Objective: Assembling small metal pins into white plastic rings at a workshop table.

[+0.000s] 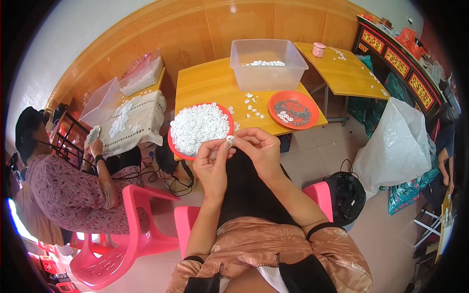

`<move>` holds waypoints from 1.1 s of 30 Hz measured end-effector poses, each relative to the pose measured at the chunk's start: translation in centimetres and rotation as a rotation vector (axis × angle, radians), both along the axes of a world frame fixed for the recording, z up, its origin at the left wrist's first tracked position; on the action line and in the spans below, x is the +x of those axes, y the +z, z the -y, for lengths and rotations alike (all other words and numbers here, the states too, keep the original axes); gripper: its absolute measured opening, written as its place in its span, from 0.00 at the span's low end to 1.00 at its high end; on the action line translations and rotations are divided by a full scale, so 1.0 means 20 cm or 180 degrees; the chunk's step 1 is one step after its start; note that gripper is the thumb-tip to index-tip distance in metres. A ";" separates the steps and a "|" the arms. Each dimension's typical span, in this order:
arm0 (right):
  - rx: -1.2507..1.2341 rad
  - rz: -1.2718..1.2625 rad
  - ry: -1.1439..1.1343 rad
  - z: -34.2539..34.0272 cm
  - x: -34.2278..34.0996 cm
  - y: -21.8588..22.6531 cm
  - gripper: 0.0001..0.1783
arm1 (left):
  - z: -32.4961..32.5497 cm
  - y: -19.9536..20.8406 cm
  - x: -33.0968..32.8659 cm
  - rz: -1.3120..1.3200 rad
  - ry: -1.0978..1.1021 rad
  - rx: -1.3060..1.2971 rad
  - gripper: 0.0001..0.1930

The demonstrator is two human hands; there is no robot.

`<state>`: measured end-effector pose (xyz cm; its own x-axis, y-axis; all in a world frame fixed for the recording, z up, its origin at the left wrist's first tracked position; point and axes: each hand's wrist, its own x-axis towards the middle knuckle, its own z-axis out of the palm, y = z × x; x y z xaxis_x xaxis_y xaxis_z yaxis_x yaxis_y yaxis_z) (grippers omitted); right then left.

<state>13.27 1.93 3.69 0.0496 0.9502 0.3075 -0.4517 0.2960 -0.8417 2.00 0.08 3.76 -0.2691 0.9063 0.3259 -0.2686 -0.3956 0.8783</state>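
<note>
Over my lap, near the table's front edge, both hands meet at one small white plastic piece [230, 138]. My left hand [212, 158] is closed, pinching it between thumb and fingertip. From the other side, my right hand [260, 150] pinches at the same piece with its fingers curled. Its exact shape is partly covered by my fingertips. Just beyond my left hand stands a red bowl [170, 142] heaped with similar white plastic pieces [201, 126]. Farther right, a red-orange dish [312, 115] holds small grey metal parts [299, 113] and a few white pieces [284, 117].
Loose white pieces [251, 101] lie on the yellow table [200, 83] before a clear plastic bin [268, 78]. At left a person [83, 190] works at a cloth-covered table [141, 122]. A pink chair [129, 234] and a large white sack [395, 146] flank me.
</note>
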 end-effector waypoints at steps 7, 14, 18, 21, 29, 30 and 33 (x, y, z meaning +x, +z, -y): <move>-0.0127 -0.0201 0.0363 0.02 0.02 0.04 0.09 | 0.01 -0.01 0.01 0.0152 0.0016 0.0251 0.05; -0.0257 -0.0449 0.0615 0.05 0.03 0.07 0.09 | -0.04 -0.05 -0.03 -0.0330 -0.0280 0.0381 0.10; -0.0243 -0.0556 0.0764 0.05 0.03 0.07 0.08 | -0.03 -0.06 -0.03 -0.0416 -0.0743 0.0606 0.15; -0.0262 -0.0589 0.0815 0.06 0.03 0.07 0.09 | -0.03 -0.08 -0.02 -0.0347 -0.0729 0.0652 0.15; -0.0412 -0.0665 0.0996 0.08 0.02 0.10 0.08 | -0.03 -0.08 -0.02 -0.0421 -0.0478 0.0743 0.14; -0.0408 -0.0666 0.0999 0.07 0.02 0.10 0.08 | -0.03 -0.09 -0.02 -0.0161 -0.0571 0.0675 0.14; -0.0447 -0.0188 0.1085 0.04 0.04 0.08 0.04 | -0.03 -0.08 -0.01 0.0219 -0.0618 0.0574 0.15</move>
<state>14.07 1.04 5.29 -0.2632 0.9480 0.1791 -0.5534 0.0038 -0.8329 1.77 0.62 2.11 -0.1230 0.8721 0.4736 -0.4113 -0.4791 0.7754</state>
